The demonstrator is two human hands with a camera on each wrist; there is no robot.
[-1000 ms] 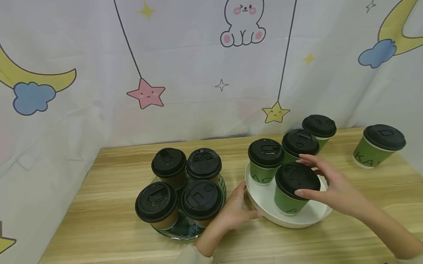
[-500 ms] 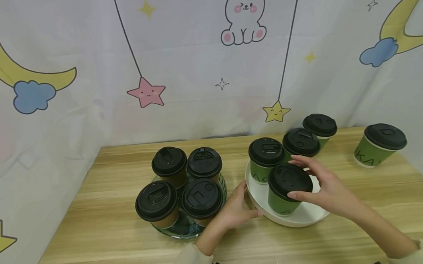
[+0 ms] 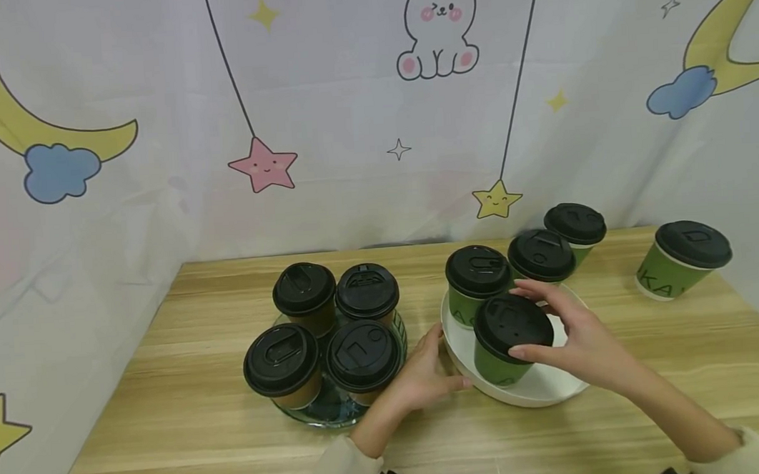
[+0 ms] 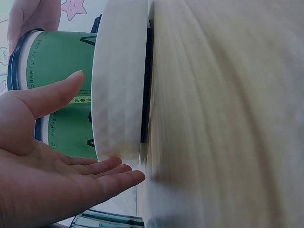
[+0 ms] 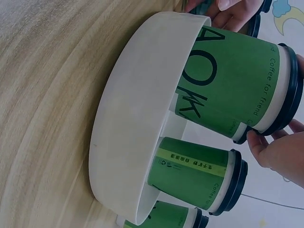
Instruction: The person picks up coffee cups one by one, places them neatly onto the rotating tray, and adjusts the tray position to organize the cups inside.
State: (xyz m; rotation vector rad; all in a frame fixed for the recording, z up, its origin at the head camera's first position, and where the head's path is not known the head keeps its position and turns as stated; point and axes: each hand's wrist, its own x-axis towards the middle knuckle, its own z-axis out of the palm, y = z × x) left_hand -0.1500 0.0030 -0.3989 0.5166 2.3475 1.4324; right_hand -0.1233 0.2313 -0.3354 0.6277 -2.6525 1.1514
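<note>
My right hand (image 3: 574, 338) holds a green paper coffee cup (image 3: 498, 363) by its black lid, thumb on the near side and fingers on the far side. The cup is over the front left part of a round white tray (image 3: 551, 389). In the right wrist view that cup (image 5: 237, 80) leans slightly, its base hidden by the tray wall. My left hand (image 3: 422, 378) lies at the tray's left side, fingers extended; in the left wrist view its fingertips (image 4: 135, 176) are right at the tray wall. Behind the held cup are a second green cup (image 3: 465, 308) and a third (image 3: 541, 257).
Left of the tray, several brown cups with black lids, one a front cup (image 3: 283, 364), crowd a dark glass plate (image 3: 327, 417). Two further green cups stand on the wooden table, one behind the tray (image 3: 575, 223), one at far right (image 3: 668, 275). A patterned curtain (image 3: 348, 124) hangs behind.
My right hand has moved left with the held cup, across the tray toward its left side and close to the cup behind. My left hand has stayed at the tray's edge.
</note>
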